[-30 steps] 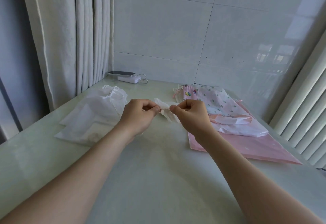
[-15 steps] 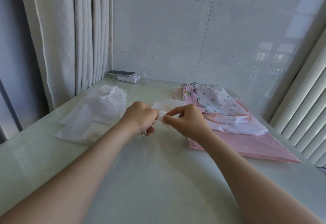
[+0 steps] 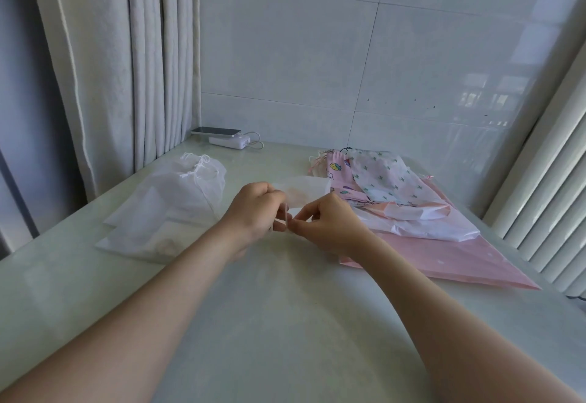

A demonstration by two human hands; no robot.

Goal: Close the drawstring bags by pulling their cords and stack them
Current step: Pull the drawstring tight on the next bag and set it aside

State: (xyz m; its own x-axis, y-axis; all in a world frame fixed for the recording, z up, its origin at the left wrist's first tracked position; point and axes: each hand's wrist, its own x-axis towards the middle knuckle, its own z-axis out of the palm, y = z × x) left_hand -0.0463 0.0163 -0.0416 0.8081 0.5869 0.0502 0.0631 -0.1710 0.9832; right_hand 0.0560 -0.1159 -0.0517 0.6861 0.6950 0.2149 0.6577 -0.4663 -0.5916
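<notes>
Progress is midway, I judge — the sheer white pouch (image 3: 304, 187) hangs over the middle of the bench (image 3: 285, 323), pinched at its mouth by my left grip (image 3: 257, 209) and right grip (image 3: 329, 225), not yet drawn shut — white bags (image 3: 165, 212) stacked left, patterned bags (image 3: 396, 180) waiting right.

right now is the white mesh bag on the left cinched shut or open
Shut. The white mesh bag has its mouth bunched into tight gathers at its far end, with thin cord loops sticking out of the gathers.
</notes>
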